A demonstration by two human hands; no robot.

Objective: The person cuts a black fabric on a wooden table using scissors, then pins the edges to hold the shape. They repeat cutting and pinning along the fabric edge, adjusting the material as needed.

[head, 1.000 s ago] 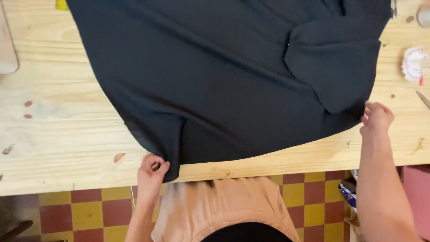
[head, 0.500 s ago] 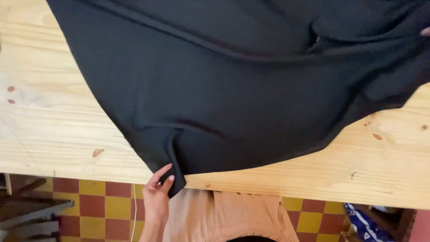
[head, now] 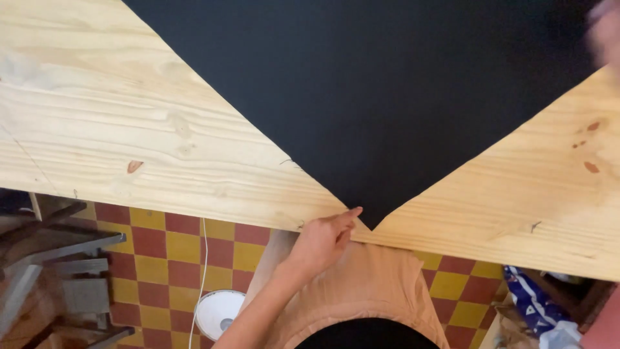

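Observation:
A large black cloth lies flat and taut on the pale wooden table, its near corner forming a sharp point at the table's front edge. My left hand pinches that corner tip right at the edge, fingers closed on the fabric. My right hand shows only as a blur at the top right, by the cloth's far right edge. Its grip is not readable.
Under the table edge lies a red and yellow checked floor. A white round object with a cable sits on it. Grey furniture legs stand at the left, and a blue and white bag at the right.
The cloth has been pulled out from rumpled to smooth and flat, its corner now a clean point. The view has moved closer and left. My right hand has swung up to the far right.

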